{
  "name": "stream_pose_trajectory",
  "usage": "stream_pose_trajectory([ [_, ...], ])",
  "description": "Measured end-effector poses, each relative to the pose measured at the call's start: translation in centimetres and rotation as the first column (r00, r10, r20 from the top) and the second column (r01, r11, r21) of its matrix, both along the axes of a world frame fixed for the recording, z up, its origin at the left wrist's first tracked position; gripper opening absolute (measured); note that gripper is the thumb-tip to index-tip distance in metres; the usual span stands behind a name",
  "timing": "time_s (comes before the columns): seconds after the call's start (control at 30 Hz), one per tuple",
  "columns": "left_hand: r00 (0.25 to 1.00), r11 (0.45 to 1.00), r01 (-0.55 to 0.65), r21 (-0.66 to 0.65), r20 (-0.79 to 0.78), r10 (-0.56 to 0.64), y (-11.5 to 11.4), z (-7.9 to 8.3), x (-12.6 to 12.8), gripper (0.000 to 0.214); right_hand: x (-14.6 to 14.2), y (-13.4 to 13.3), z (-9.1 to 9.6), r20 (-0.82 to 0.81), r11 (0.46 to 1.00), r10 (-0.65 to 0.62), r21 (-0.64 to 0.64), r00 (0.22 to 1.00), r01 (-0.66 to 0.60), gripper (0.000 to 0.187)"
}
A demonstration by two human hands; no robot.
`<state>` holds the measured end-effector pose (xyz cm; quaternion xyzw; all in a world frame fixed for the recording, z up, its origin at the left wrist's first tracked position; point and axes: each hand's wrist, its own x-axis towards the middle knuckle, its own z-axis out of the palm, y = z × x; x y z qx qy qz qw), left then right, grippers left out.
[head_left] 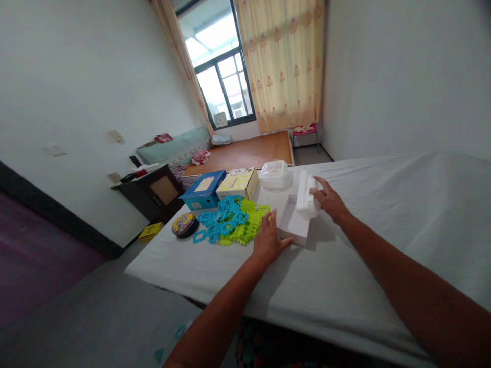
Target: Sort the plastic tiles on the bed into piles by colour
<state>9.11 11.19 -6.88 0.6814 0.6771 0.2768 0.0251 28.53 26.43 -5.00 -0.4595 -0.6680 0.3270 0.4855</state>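
Observation:
A shallow white open-topped box (295, 227) sits on the white-covered table. My left hand (267, 239) grips its near left corner, fingers along the left side and thumb along the front edge. My right hand (330, 199) holds a white, partly see-through plastic container (306, 197), tipped on its side above the box's right part. Its inside is turned from view. Just left of my left hand lie a heap of blue interlocking plastic pieces (226, 217) and a heap of green pieces (249, 225).
Behind the heaps stand a blue box (205, 189) and a yellow patterned box (238, 183). A clear plastic container (274, 175) is at the table's far side. A round black-and-yellow tin (184, 225) lies at the left. Beyond are a dark cabinet (153, 191) and a bed (253, 153).

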Motion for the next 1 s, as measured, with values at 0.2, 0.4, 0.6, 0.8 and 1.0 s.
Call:
stream_pose_trajectory([
  [0.2, 0.976, 0.969, 0.216, 0.121, -0.042, -0.213, 0.3, 1.5, 0.3, 0.082, -1.8, -2.5, 0.1, 0.378, 0.987, 0.030, 0.133, 0.925, -0.086, 0.044],
  [0.4, 0.988, 0.980, 0.150, 0.133, 0.005, -0.152, 0.4, 0.8, -0.6, 0.047, -2.3, -2.6, -1.0, 0.370, 0.963, 0.132, 0.173, 0.920, -0.207, 0.034],
  [0.6, 0.996, 0.989, 0.091, 0.121, 0.012, -0.093, 0.6, 0.4, -1.1, 0.047, -2.3, -2.6, -2.1, 0.588, 0.958, -0.060, 0.261, 0.807, -0.119, 0.036],
  [0.8, 0.997, 0.988, 0.072, 0.134, -0.026, -0.069, 1.2, 1.4, -0.4, 0.046, -2.4, -3.2, -1.5, 0.542, 0.938, -0.045, 0.312, 0.839, -0.151, 0.031],
  [1.0, 0.998, 0.989, 0.043, 0.142, 0.042, -0.050, 1.9, 2.4, 0.2, 0.065, -2.9, -4.2, -0.8, 0.388, 0.909, 0.000, 0.385, 0.922, -0.162, 0.026],
])
